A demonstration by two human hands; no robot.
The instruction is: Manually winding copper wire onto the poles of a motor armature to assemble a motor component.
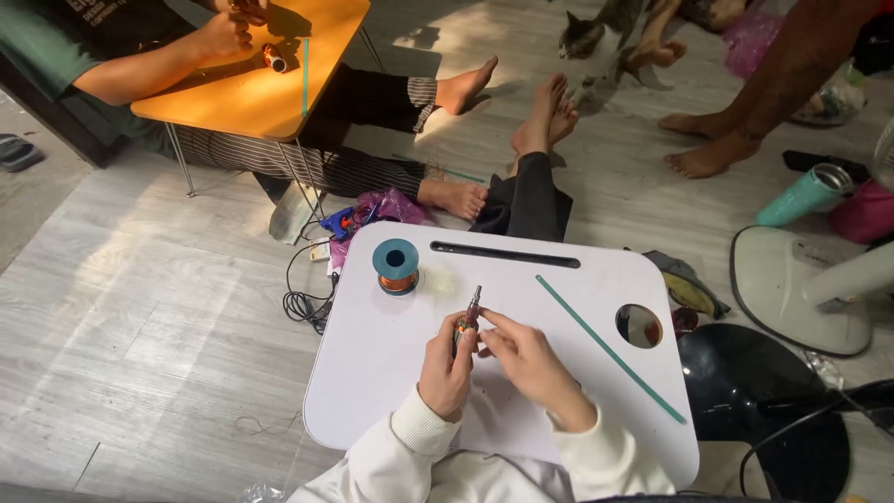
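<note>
Small copper-wound coil (468, 319): pinched in left hand (447, 365), right hand (526, 359) closed on it, near wire spool (396, 266) on bench (372, 373). Risk: thin wire snags, loosens.

Both hands, left hand (447, 363) and right hand (529, 359), grip a small coil (468, 319) at centre frame; wire spool (396, 266) above on white lap table (391, 373).

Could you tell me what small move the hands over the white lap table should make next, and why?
Probably turn the small coil a little in the left hand while the right hand guides wire on. Both hands pinch it above the white lap table, it already shows copper-coloured windings, and the spool of copper wire stands just beyond them.
</note>
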